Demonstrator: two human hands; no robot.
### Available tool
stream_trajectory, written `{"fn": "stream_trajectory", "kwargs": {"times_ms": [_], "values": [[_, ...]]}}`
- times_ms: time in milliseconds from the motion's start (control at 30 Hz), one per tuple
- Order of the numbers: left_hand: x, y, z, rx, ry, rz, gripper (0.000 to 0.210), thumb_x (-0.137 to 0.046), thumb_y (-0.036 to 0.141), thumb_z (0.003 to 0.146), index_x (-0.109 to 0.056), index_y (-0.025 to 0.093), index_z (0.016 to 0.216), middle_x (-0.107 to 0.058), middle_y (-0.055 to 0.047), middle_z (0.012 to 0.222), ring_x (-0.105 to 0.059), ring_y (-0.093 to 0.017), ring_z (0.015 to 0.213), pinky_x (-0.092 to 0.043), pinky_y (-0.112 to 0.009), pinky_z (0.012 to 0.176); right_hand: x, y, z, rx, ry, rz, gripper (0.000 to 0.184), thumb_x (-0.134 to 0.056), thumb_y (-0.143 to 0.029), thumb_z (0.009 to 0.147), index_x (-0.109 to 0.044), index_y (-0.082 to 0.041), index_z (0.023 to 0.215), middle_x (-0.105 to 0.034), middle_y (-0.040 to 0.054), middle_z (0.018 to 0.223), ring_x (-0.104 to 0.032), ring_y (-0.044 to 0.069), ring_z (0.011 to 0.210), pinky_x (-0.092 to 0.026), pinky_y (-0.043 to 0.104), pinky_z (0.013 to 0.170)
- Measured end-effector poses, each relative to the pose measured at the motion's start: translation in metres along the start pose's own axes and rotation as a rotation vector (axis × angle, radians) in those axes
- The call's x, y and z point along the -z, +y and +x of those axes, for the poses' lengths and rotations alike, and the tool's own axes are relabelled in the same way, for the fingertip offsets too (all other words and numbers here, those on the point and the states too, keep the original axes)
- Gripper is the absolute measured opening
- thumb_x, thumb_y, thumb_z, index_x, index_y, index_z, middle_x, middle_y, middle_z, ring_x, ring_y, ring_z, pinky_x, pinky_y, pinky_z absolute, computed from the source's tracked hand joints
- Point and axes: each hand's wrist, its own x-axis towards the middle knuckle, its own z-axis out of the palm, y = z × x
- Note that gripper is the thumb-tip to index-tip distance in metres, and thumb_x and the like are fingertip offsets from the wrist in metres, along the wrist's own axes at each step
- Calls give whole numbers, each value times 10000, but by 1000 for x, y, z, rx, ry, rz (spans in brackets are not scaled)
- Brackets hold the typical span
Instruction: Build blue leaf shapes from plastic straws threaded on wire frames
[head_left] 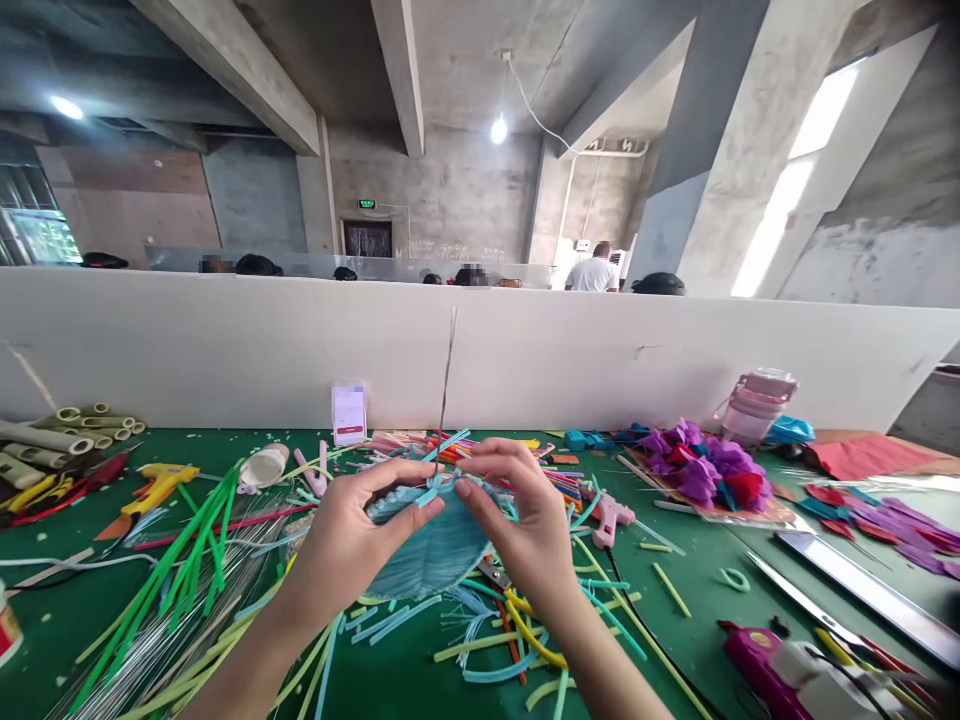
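Observation:
Between my hands is a light-blue ribbed piece point(429, 555), seemingly made of fuzzy chenille stems laid side by side. A thin wire point(448, 380) rises upright from its top edge. My left hand point(341, 525) grips the left side of that edge, thumb in front and fingers behind. On the other side, my right hand point(529, 515) pinches the edge close to the wire's base with thumb and fingertips. Beneath the piece, yellow-handled pliers point(536, 635) lie partly hidden by my right hand. Cut blue and yellow-green chenille stems point(480, 645) are scattered around them.
Left are a yellow glue gun point(159, 488), green stems point(199, 540) and bamboo pieces point(67, 440). A phone point(349, 413) stands before the white partition point(225, 350). Right are a pink glue gun point(611, 515), purple flowers point(697, 465), a bottle point(754, 408) and scissors point(810, 600).

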Motion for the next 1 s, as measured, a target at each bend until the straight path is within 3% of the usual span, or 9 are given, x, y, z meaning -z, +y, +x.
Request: {"fn": "stream_trajectory", "kwargs": {"times_ms": [100,167,267,500,667,800,900,1000], "values": [[-2,0,-1,-42,15,-11,212,-759,386,799,-773,264,972,-809,-6,983,-757,-212,928,-613,-241,800,5,-4,3,-349,-157,268,233,-785,-356,805,-710,-252,999,-703,35,1006,-641,203,975,-512,322,844],[-2,-1,-3,-85,32,-5,195,-756,363,809,-773,263,975,-806,-6,999,-752,-208,937,-606,-240,816,7,-6,4,-478,-190,357,249,-817,-400,762,-706,-219,893,-706,22,914,-646,183,897,-508,289,802],[-2,-4,-5,-117,17,-11,174,-738,321,834,-768,255,992,-801,-9,1019,-747,-200,935,-598,-245,836,7,-8,6,-518,-156,419,274,-856,-399,708,-700,-195,803,-701,8,833,-637,157,806,-496,250,731],[-3,-3,-2,-77,-7,-58,188,-748,330,822,-752,222,976,-795,-38,982,-744,-221,913,-616,-290,813,4,-6,5,-595,-220,464,316,-872,-400,678,-726,-193,866,-739,29,898,-670,190,843,-521,274,745],[-10,2,-6,-89,62,-20,215,-763,350,809,-730,221,977,-782,-23,971,-726,-188,872,-595,-253,791,-1,-8,4,-493,-117,479,273,-872,-330,684,-669,-212,822,-697,-16,822,-656,156,784,-524,258,721],[-13,2,-8,-87,110,-7,120,-708,315,856,-724,224,932,-773,-9,946,-712,-170,871,-574,-227,782,-5,-10,1,-324,-53,340,209,-841,-300,732,-662,-210,792,-692,-11,797,-657,154,771,-539,264,714],[-12,2,-7,-72,115,-28,94,-704,299,849,-726,222,898,-768,-6,914,-707,-173,871,-573,-229,774,-6,-8,-3,-139,-25,130,94,-763,-258,826,-680,-215,838,-715,10,809,-675,163,763,-554,281,704],[-10,2,-5,-38,120,-35,106,-713,306,836,-737,220,893,-771,-11,915,-710,-181,871,-577,-241,777,-3,-3,-5,181,2,-170,82,-687,-165,881,-703,-223,936,-733,40,874,-691,176,798,-568,311,743]]}}
